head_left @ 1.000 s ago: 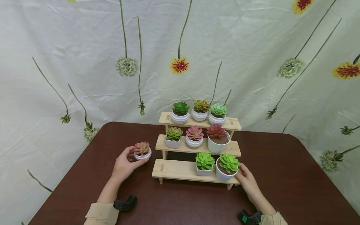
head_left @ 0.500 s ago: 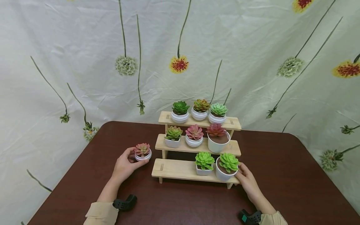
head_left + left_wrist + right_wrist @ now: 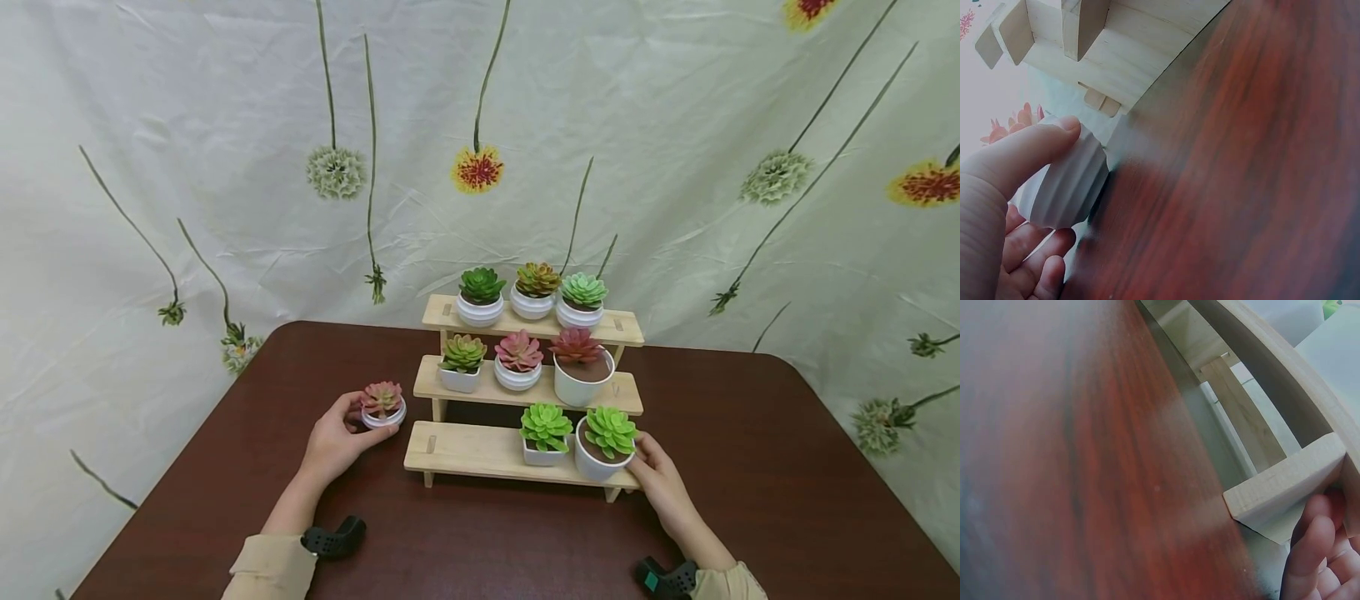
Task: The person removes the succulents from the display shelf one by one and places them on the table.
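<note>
Held between thumb and fingers of my left hand point(image 3: 335, 439) is a pink succulent point(image 3: 382, 399) in a small white pot, left of the wooden stand point(image 3: 472, 446). The left wrist view shows the thumb on the ribbed pot point(image 3: 1067, 184), tilted in this view, fingers beneath. My right hand point(image 3: 666, 487) grips the right end of the lowest shelf, beside a round white pot point(image 3: 595, 462) with a green succulent. In the right wrist view its curled fingers point(image 3: 1315, 550) touch the stand's leg point(image 3: 1288, 484); the thumb is hidden.
Three succulents stand on the top shelf point(image 3: 617, 328) and three on the middle shelf point(image 3: 425, 379). A square pot point(image 3: 545, 454) with a green succulent shares the lowest shelf. Behind the dark red table point(image 3: 480, 542) hangs a flowered cloth point(image 3: 645, 108).
My left hand has shifted very slightly to the right with the pink succulent. My right hand and the plants on the stand have kept their places.
</note>
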`<state>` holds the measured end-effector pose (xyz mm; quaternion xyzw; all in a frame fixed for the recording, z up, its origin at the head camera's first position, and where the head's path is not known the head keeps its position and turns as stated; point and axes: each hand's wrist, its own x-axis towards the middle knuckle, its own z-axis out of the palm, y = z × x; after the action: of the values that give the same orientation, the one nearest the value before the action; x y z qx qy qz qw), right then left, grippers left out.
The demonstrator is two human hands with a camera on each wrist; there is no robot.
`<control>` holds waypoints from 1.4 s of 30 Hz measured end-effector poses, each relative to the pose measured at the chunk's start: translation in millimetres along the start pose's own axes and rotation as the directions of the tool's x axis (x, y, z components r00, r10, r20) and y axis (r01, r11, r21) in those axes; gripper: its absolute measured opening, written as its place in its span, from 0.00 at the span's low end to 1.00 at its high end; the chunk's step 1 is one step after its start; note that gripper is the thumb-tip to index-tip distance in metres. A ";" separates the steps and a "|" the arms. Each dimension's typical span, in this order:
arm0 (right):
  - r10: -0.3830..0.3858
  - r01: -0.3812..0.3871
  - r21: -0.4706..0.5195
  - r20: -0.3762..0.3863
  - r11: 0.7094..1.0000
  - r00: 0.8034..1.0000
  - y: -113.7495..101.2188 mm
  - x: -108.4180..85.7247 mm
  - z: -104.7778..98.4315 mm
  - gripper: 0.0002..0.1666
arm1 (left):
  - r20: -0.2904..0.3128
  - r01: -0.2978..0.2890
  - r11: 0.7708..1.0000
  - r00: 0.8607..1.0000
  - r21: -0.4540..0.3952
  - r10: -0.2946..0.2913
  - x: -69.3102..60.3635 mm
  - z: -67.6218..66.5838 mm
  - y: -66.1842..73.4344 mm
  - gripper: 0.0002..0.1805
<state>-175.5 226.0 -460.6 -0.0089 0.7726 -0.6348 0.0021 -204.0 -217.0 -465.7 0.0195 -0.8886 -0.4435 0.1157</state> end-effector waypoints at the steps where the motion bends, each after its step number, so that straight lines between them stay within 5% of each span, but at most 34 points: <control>1: 0.001 -0.001 0.000 0.001 1.000 1.000 0.0 0.1 0.0 0.12 | 0.000 -0.001 1.000 1.000 0.003 0.001 0.1 0.2 0.0 0.38; 14: 0.000 0.000 -0.002 0.002 1.000 1.000 1.0 0.0 -0.3 0.13 | -0.010 0.000 0.999 1.000 0.051 0.000 0.0 4.7 0.4 0.41; 25: -0.015 0.015 0.008 0.020 1.000 1.000 1.1 -0.1 -0.4 0.14 | -0.008 0.025 1.000 1.000 -0.013 -0.025 -0.5 -3.3 12.4 0.45; 33: -0.022 0.022 0.010 0.017 1.000 1.000 1.2 -0.2 -0.2 0.12 | -0.098 -0.107 0.991 0.990 -0.079 0.099 0.3 -11.4 27.7 0.43; 42: -0.033 0.033 0.014 0.026 0.999 0.999 0.2 -0.6 -0.4 0.13 | -0.164 -0.188 0.979 0.971 -0.079 0.173 -1.4 -16.5 48.4 0.37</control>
<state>-175.0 226.4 -460.7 -0.0301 0.7679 -0.6398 0.0018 -195.7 -200.4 -418.1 -0.0321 -0.8531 -0.4693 0.2257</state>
